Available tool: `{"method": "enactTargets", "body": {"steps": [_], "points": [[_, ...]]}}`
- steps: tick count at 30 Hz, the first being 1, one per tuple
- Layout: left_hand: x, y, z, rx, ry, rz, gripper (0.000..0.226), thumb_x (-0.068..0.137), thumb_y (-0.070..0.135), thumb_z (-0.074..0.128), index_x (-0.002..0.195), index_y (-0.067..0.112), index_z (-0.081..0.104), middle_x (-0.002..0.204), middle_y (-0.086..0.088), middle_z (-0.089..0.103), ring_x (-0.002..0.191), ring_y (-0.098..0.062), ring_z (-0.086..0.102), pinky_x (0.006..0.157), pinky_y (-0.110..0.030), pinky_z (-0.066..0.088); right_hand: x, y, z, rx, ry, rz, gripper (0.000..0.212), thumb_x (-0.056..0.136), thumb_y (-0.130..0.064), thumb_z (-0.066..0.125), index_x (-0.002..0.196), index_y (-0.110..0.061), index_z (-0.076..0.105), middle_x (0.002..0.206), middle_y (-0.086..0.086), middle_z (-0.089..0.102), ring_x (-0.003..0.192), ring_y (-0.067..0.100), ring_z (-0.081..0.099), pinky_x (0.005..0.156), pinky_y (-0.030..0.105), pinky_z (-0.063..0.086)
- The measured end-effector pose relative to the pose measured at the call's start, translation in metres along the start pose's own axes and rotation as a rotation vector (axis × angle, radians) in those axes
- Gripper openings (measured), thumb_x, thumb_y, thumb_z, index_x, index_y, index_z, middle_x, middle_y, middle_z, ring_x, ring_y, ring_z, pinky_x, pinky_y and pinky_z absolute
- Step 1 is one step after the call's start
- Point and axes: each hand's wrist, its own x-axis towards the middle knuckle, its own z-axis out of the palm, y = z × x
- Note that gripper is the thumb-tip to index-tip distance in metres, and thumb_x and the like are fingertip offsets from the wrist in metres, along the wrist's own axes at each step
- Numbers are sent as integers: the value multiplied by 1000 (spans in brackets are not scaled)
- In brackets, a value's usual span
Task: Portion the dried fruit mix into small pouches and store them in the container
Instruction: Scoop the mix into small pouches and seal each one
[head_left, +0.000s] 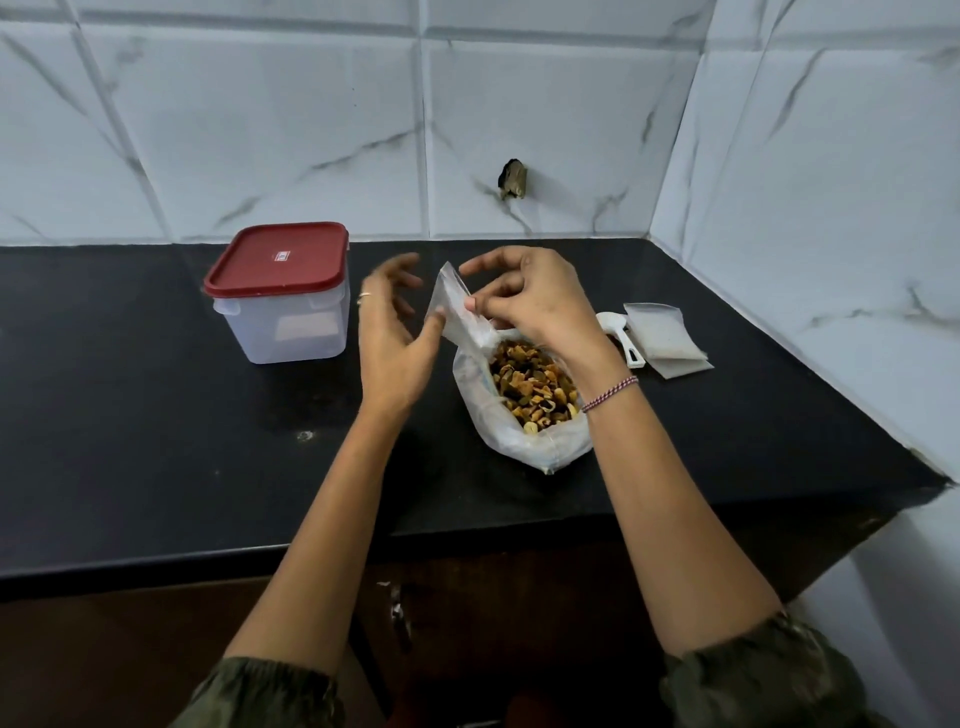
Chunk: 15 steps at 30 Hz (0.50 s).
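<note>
While two hands (395, 343) (535, 306) touch one pouch (451, 304), one container (291, 322) stands lidded

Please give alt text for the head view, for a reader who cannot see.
The right hand pinches a small pouch, the left hand touching it, over an open bag of dried fruit mix. A red-lidded container stands at left.

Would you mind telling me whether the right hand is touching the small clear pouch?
Touching: the head view shows the right hand pinching the small clear pouch at its edge.
</note>
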Motion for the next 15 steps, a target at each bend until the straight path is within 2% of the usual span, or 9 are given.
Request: {"method": "enactTargets", "body": {"steps": [2,3,6,9,13,15], "points": [[-2,6,-1,-67,171,-26,31,84,19,67,108,22,47,101,0,53,81,-9,52,69,-25,47,-1,2,7,51,60,6,29,76,-10,77,101,-16,65,75,-1,72,68,2,68,62,13,53],[-2,9,-1,-93,201,-48,24,85,22,68,100,22,49,96,-1,54,78,-10,53,67,-26,48,-2,2,9,77,84,8,28,75,-10,78,98,-16,63,75,0,72,68,4,68,64,15,55],[1,19,-1,-147,107,-147,19,86,32,70,84,16,59,80,-9,65,68,-20,63,55,-26,52,-2,4,17,146,136,19,28,73,-11,80,87,-20,57,74,1,70,70,7,68,67,18,56],[1,25,0,-217,35,-296,27,82,32,74,83,6,66,75,-13,69,65,-17,69,55,-25,55,-3,6,22,201,143,30,28,75,-7,77,77,-20,53,71,-2,66,68,6,65,63,16,55],[4,26,-2,-244,5,-424,18,82,23,75,83,6,68,75,-8,70,65,-13,69,56,-23,55,-2,13,29,293,121,71,30,77,2,73,69,-16,51,80,10,67,78,20,69,70,33,59],[6,25,-5,-281,-12,-456,12,84,18,73,80,8,67,77,-9,70,69,-16,70,58,-24,56,-3,15,31,317,108,81,30,77,3,73,69,-16,50,85,15,67,81,23,70,72,36,59]]}}
